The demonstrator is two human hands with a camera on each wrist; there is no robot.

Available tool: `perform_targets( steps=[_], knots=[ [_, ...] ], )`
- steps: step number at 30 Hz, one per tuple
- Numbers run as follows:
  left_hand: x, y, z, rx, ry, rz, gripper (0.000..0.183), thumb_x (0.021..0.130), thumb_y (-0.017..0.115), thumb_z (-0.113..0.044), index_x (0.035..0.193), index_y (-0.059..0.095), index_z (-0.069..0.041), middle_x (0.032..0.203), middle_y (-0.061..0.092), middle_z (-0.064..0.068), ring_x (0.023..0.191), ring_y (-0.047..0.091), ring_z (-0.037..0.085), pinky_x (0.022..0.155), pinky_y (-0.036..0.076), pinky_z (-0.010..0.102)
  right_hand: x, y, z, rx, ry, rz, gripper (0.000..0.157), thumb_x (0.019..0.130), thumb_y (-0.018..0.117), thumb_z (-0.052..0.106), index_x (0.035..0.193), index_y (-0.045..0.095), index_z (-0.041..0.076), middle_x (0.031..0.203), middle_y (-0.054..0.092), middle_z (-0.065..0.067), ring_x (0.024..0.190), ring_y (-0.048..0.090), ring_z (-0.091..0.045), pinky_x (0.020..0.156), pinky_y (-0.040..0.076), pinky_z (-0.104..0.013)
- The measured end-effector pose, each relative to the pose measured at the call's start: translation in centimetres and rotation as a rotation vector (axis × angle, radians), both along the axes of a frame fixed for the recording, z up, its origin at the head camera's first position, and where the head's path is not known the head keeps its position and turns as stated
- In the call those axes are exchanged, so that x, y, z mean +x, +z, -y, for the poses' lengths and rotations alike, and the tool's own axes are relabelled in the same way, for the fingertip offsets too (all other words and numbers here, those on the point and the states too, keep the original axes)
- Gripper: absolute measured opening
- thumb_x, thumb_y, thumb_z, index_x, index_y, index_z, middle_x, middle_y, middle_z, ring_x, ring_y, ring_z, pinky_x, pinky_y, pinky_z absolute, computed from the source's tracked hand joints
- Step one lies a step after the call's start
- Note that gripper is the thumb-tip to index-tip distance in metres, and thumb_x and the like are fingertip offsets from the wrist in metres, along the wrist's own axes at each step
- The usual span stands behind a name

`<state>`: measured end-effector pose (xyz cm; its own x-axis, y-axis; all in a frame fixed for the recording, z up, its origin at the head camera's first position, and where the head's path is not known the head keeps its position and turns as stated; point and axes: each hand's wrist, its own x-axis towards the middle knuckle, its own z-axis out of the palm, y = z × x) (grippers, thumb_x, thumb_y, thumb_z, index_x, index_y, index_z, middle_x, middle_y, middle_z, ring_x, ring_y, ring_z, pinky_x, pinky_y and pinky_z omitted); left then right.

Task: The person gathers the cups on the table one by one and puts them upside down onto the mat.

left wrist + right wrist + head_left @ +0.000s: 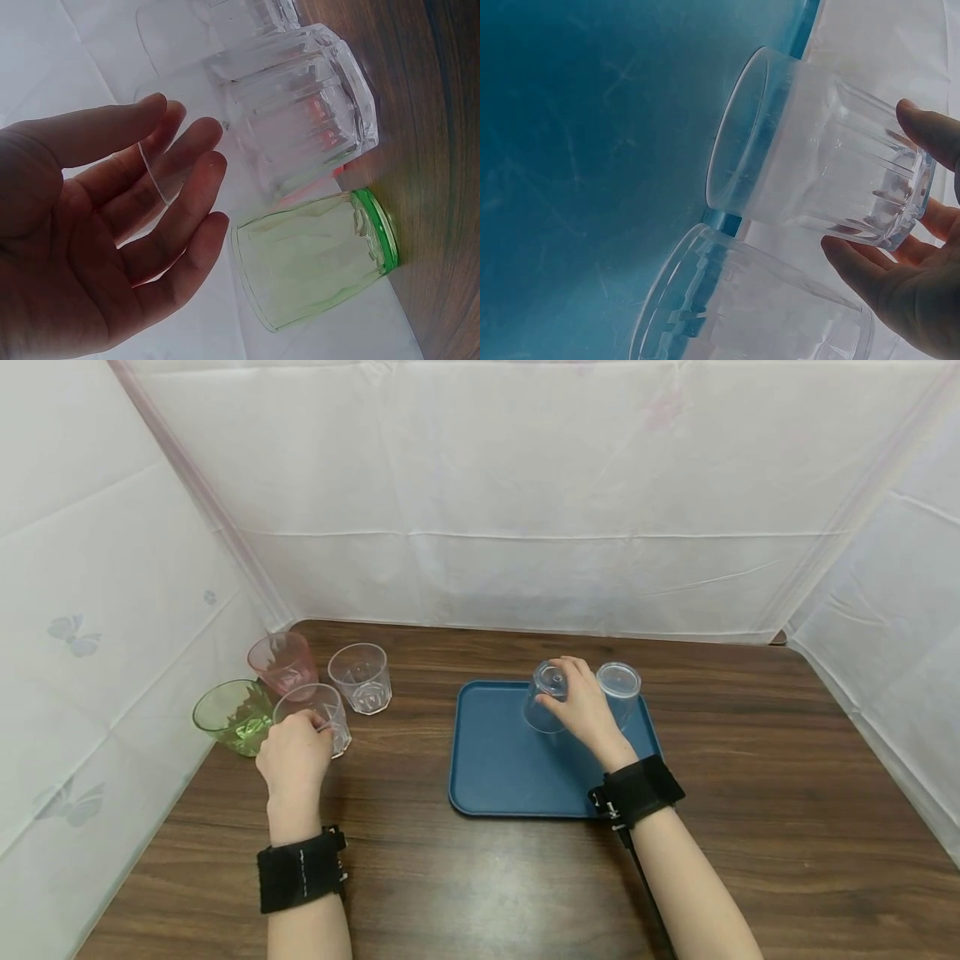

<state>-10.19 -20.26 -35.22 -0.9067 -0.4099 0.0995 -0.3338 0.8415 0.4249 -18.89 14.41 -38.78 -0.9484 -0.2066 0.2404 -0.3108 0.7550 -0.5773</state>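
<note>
At the left, my left hand curls over the near rim of a clear glass standing upright on the table. Thumb and index fingertips come close together across that rim, while the other fingers are loosely bent. Beside it are a green glass, a pink glass and a second clear glass. My right hand holds an upside-down clear glass near its base, thumb on one side and fingers on the other. The glass is over a blue tray, beside another upside-down clear glass.
A brown wooden table bears everything. White sheeting closes in the back and both sides, close behind the glasses at the left. Each wrist wears a black strap, and a dark cable runs along the right forearm.
</note>
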Motion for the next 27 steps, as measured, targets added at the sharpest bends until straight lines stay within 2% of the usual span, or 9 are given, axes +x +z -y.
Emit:
perform_targets(
  steps=[12, 18, 22, 27],
  knots=[
    [0.0, -0.1, 0.0, -0.001, 0.013, -0.043, 0.014, 0.080, 0.050, -0.013, 0.080, 0.062, -0.005, 0.087, 0.061, 0.026, 0.077, 0.054, 0.050, 0.058, 0.042, 0.057, 0.3, 0.2, 0.0, 0.033, 0.011, 0.015, 0.064, 0.083, 0.064, 0.032, 0.135, 0.039, 0.004, 0.142, 0.031, -0.020, 0.126, 0.033, -0.034, 0.101, 0.031, -0.047],
    [-0.1, -0.2, 0.0, -0.019, 0.023, -0.063, 0.018, 0.082, 0.049, -0.012, 0.086, 0.063, -0.001, 0.088, 0.062, 0.026, 0.076, 0.055, 0.048, 0.058, 0.043, 0.056, 0.9, 0.4, -0.2, 0.058, 0.023, 0.008, 0.074, 0.084, 0.062, 0.039, 0.141, 0.031, 0.005, 0.148, 0.022, -0.017, 0.134, 0.020, -0.032, 0.105, 0.024, -0.049],
    [-0.1, -0.2, 0.0, -0.033, 0.024, -0.087, 0.018, 0.083, 0.052, -0.014, 0.088, 0.063, 0.000, 0.088, 0.062, 0.026, 0.077, 0.056, 0.048, 0.058, 0.043, 0.056, 1.8, 0.7, -0.1, 0.016, 0.029, -0.033, 0.073, 0.084, 0.061, 0.039, 0.142, 0.030, 0.006, 0.149, 0.021, -0.016, 0.136, 0.017, -0.031, 0.105, 0.022, -0.049],
    [-0.1, 0.2, -0.2, -0.053, 0.031, -0.112, 0.017, 0.082, 0.055, -0.014, 0.089, 0.063, -0.001, 0.088, 0.062, 0.026, 0.077, 0.056, 0.048, 0.057, 0.042, 0.056, 3.1, 0.7, -0.1, -0.042, 0.021, -0.111, 0.068, 0.086, 0.060, 0.035, 0.141, 0.033, 0.006, 0.148, 0.025, -0.016, 0.134, 0.022, -0.031, 0.104, 0.025, -0.047]
  ],
)
